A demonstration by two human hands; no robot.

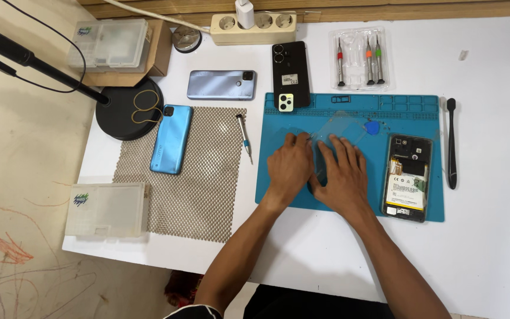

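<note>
A clear, see-through phone case point(345, 125) lies on the blue work mat point(278, 189). My left hand point(290, 168) has its fingers curled on the case's left edge. Just to its right, my right hand point(340, 177) presses flat on the case with its fingers spread. Something dark shows between the two hands, mostly hidden by them. A round blue pick point(373, 127) rests on the mat just beyond the case. An opened phone point(407, 177) with its battery and insides showing lies at the mat's right end.
A black phone point(290, 74) overlaps the mat's top edge. Two blue phones point(172, 139) point(221, 84) and a small screwdriver point(244, 137) lie by a mesh pad point(202, 189). Also here: a screwdriver pack point(360, 59), a black brush point(451, 145), plastic boxes point(107, 210), a lamp base point(126, 112) and a power strip point(254, 26).
</note>
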